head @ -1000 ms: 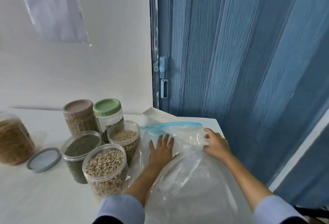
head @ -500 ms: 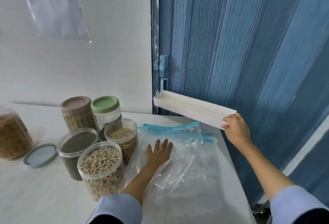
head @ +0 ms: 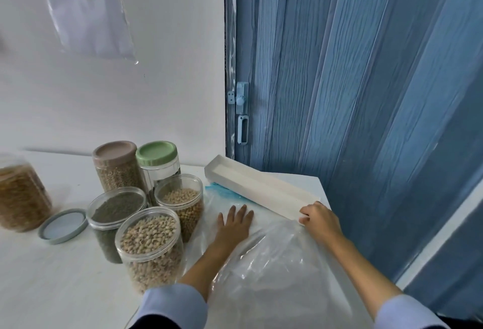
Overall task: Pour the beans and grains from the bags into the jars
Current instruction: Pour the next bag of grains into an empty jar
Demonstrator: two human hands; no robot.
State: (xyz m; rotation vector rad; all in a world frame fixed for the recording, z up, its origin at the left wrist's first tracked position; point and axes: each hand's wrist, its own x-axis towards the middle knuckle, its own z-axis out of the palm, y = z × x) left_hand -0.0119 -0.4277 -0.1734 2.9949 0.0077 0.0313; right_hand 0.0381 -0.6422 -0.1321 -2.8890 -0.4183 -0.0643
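Right hand point(head: 320, 220) grips the near end of the long white shallow tray point(head: 257, 189), fingers curled over its end wall. Left hand point(head: 234, 224) lies flat, fingers straight, pressing on the clear plastic zip bags point(head: 274, 271); it holds nothing.

Largest to smallest:
- White table point(head: 52, 284): carries everything.
- Bags: stacked flat at the table's right side, look empty, blue zip strips point(head: 222, 191) poking out from under the tray's far end. The tray rests across their top edge.
- Tray: lying diagonally, open side up, near the right table edge.
- Amber-filled clear container point(head: 22, 198): far left, partly cut off.
- Jars, clustered left of the bags: brown-lidded jar of grain point(head: 116, 169) and green-lidded jar point(head: 158, 164) at the back; open jar of dark green beans point(head: 115, 215), open jar of pale round beans point(head: 180, 203) and open jar of speckled white beans point(head: 150, 245) in front. The front three look full or nearly so.
- Loose grey-blue lid point(head: 62, 226): flat on the table, beside the dark-bean jar.

Judgement: pouring looks done; this is tidying, with the tray weighting the bags.

Risks:
- Front three jars are unlidded and the nearest sits just beside the left forearm. An elbow swing or a tug on the bags under them could tip one and spill beans.
- Tray end sits close to the table edge; letting go off balance could drop it.
- Slick plastic could slide under the tray.
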